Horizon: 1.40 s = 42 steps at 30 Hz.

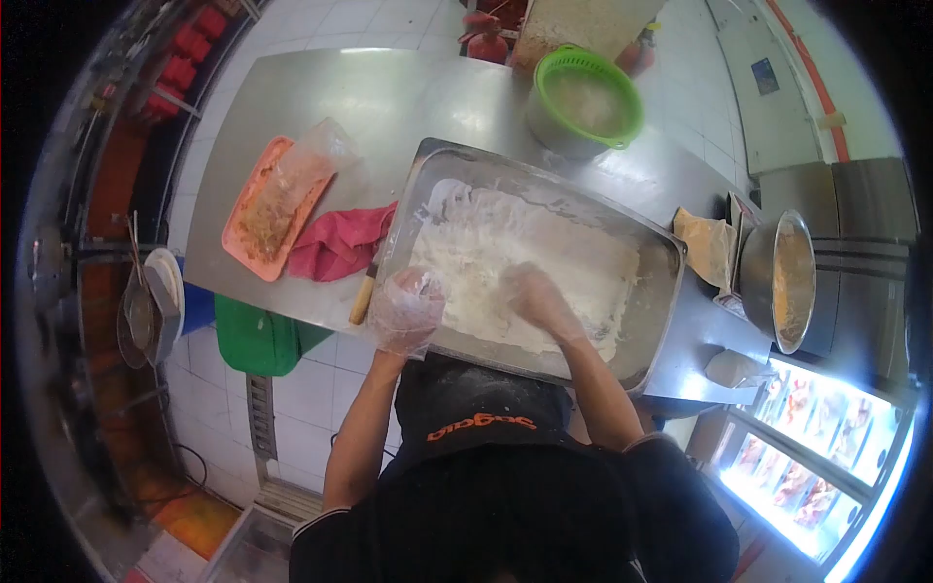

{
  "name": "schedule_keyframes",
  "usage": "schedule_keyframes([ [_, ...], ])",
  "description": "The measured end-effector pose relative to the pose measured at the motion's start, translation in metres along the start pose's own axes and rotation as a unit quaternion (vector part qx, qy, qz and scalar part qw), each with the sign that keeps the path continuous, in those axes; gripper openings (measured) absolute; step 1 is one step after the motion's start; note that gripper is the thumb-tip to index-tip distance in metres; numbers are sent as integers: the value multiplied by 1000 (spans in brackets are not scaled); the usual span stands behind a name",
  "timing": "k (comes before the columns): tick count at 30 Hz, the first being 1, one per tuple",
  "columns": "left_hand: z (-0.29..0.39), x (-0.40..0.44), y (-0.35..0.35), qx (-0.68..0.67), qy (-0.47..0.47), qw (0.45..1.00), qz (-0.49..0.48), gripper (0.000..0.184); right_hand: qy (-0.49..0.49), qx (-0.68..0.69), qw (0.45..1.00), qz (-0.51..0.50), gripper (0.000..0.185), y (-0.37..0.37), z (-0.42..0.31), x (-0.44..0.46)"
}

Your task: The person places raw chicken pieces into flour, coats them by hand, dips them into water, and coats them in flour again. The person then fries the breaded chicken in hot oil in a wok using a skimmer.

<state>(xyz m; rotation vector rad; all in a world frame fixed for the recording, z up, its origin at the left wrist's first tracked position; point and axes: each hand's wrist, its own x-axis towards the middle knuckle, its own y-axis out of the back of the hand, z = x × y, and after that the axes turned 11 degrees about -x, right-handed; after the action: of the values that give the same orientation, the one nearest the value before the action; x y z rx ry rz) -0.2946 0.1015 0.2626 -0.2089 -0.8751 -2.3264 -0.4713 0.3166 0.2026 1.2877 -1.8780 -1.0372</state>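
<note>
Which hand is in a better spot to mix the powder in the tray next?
Probably the right hand: though blurred, it is over the middle of the powder. The left hand, covered in clear plastic, is off at the near left corner of the tray.

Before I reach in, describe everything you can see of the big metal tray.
The tray is rectangular, rounded at the corners, with raised walls and a rim; it looks like dull grey metal. It sits open side up, askew on the steel table. White, flour-like powder covers its floor unevenly, whiter toward the left, with smears on the far wall. The right hand blurs over it; the left hand is at the near left corner. Contact is unclear.
</note>
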Motion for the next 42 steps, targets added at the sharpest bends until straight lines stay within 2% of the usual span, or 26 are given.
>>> schedule_keyframes([
  [2, -3, -1, -3, 4, -22, 1000, 17, 17, -85, -105, 991, 7, 25, 26, 3, -2],
  [3, -1, -2, -2, -1, -21, 1000, 11, 17, -93, -105, 990, 5, 25, 38, 4, -4],
  [4, 2, -1, 1, -5, 1, 1000, -3, 18, -190, -27, 980, -44, 27, 52, 5, -5],
  [6, 3, 2, -3, -11, 19, 1000, -10, 18, -280, 46, 955, -88, 30, 78, 7, -6],
  [8, 0, -1, -1, 20, 17, 1000, -18, 22, -433, 226, 870, -71, 24, 89, 4, -6],
  [12, -12, -9, -4, -42, 13, 999, -17, 26, -395, 159, 900, -89, 34, 42, 30, -26],
  [13, -13, -9, -5, -30, 8, 999, -19, 28, -270, 70, 960, -30, 37, 27, 29, -29],
  [14, -15, -8, -6, -18, 1, 1000, -20, 29, -135, -22, 990, 30, 41, 13, 30, -30],
  [15, -13, -6, -4, -17, 2, 1000, -20, 29, -134, -21, 990, 30, 41, 2, 28, -29],
  [16, -9, -4, -2, -16, 4, 1000, -26, 29, -67, -108, 991, 27, 40, -4, 20, -26],
  [18, -7, -5, -2, -16, 7, 999, -34, 29, -2, -193, 981, 23, 39, -12, -3, -20],
  [19, -9, -6, -3, -23, 13, 999, -31, 29, -88, -223, 968, -76, 37, 4, -32, -7],
  [21, -9, -5, -4, -33, 17, 999, -29, 29, -175, -248, 937, -174, 35, 5, -44, -4],
  [24, -4, -1, -3, -19, 0, 1000, -13, 27, -112, -250, 946, -172, 36, -17, -21, -8],
  [26, -5, 0, -2, -3, -21, 1000, -3, 22, -102, -125, 979, -125, 34, -6, 2, -14],
  [27, -5, 2, -2, 1, -18, 1000, 4, 22, -94, -126, 979, -126, 34, 6, 11, -14],
  [29, -3, 0, -1, 1, -21, 1000, 10, 19, -283, 28, 959, -5, 27, 36, 15, -12],
  [32, 1, -2, -1, 35, 3, 999, -11, 16, -237, -13, 968, -75, 17, 59, 2, -12],
  [33, 1, 0, -2, 26, -3, 1000, -17, 16, -248, -16, 966, -72, 17, 61, 1, -18],
  [35, -2, 2, 0, -37, 2, 999, -24, 15, -284, 7, 957, -54, 20, 66, 1, -18],
  [39, -1, 2, 2, 18, -55, 998, -2, 13, -262, 45, 960, -89, 31, 28, 5, -31],
  [40, -2, -1, -1, -1, -19, 1000, -1, 14, -223, -72, 968, -91, 29, 15, -3, -32],
  [42, -3, -3, -5, -23, 16, 1000, 0, 15, -181, -191, 960, -93, 31, -5, -21, -36],
])
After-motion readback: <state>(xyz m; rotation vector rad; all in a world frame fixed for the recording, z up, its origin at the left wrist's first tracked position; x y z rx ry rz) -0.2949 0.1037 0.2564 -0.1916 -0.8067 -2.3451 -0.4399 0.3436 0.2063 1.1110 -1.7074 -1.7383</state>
